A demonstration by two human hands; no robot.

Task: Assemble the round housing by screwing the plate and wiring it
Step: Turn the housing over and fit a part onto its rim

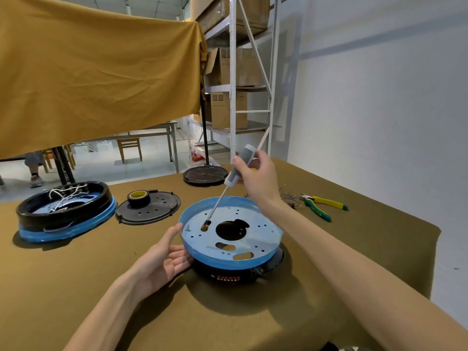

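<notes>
The round black housing [231,271] sits near the middle of the olive-brown cloth worktop [76,279], its upper rim wrapped in blue film. Set in its top is a pale round metal plate [255,230] with one large central opening, three oblong slots and many small holes. On the housing's black front wall is a line of red characters over a white line, both too small to read.

The right hand [255,177] grips the grey handle of a screwdriver [238,168], fingers curled round it; the slim metal shaft slants down and its tip sits in the oblong slot at the plate's left. The left hand [162,259] lies palm up against the housing's left wall, fingers straight and close together under the rim, thumb touching the blue edge.

A second round black housing with blue film [64,211], white wires inside, stands at the worktop's left. Two flat black round covers are in view: one with holes [148,207], carrying a roll of black tape [138,197], and one at the far edge [205,174]. One pair of yellow-and-green-handled pliers [323,205] lies to the right, beside loose bits of wire [288,196].
</notes>
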